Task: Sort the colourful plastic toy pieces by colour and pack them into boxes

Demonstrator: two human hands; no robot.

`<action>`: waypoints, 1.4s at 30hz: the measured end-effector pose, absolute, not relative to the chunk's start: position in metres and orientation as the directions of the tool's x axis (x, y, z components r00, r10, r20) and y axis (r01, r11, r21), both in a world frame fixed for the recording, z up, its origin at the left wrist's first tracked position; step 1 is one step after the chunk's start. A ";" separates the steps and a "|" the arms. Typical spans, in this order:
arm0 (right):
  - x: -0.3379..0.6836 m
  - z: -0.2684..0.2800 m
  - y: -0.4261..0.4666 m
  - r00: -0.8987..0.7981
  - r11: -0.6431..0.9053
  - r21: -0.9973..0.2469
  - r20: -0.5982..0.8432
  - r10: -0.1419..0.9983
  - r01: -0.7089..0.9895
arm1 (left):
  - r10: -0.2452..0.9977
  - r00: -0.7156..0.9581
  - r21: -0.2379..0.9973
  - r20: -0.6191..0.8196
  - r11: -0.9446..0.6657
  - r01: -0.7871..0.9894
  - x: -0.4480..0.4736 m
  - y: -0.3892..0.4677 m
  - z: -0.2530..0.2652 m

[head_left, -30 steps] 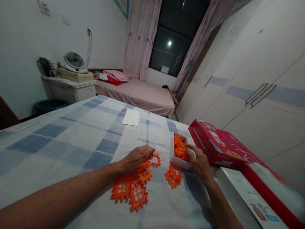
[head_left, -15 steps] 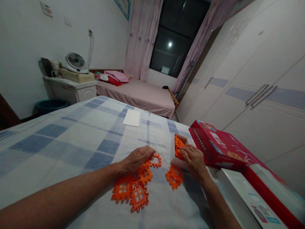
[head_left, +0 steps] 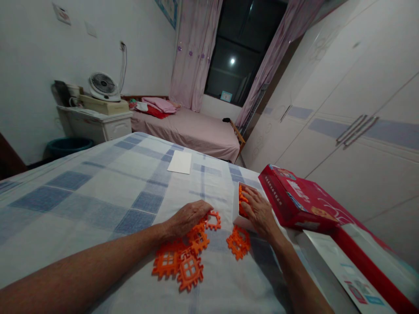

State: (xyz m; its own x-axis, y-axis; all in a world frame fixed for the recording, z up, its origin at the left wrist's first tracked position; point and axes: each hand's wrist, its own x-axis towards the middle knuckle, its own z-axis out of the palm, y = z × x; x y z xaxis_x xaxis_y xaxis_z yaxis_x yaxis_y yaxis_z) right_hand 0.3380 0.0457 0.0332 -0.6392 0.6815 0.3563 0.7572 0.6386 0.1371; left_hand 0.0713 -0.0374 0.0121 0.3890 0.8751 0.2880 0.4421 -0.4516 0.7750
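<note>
My left hand (head_left: 190, 216) rests on a loose cluster of orange interlocking plastic pieces, fingers stretched forward and partly hidden underneath. Below it lie flat, notch-edged pieces with window openings, among them a window piece (head_left: 190, 270). By its fingertips is a frame-shaped piece (head_left: 214, 220). My right hand (head_left: 258, 208) lies over a small white open box (head_left: 244, 222), its fingers spread on the orange pieces (head_left: 242, 201) inside. Just in front of that box, a small pile of orange pieces (head_left: 238, 242) sits on the checked cloth (head_left: 140, 200).
A large red box (head_left: 301, 198) stands at the right, with a white printed carton (head_left: 340, 270) nearer me. A white card (head_left: 180, 162) lies farther back on the cloth. Beyond are a bed (head_left: 190, 131), a small cabinet with a fan (head_left: 104, 86), and white wardrobes (head_left: 353, 174).
My right hand has shifted slightly farther back and left over the white box, its fingers now spread across the pieces. My left hand stays in place.
</note>
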 end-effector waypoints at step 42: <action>0.337 0.025 0.058 -0.341 0.513 -0.344 0.451 0.825 0.786 | 0.860 0.422 0.745 0.287 -0.477 0.466 0.070 -0.038 0.012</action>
State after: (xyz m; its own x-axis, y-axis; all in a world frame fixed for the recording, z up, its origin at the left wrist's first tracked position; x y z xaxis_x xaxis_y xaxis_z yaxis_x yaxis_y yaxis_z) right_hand 0.3375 0.0583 0.0248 -0.3410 0.8250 0.4507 0.7864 0.5130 -0.3440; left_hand 0.0697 -0.0383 0.0122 0.4221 0.8600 0.2869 0.4658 -0.4772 0.7452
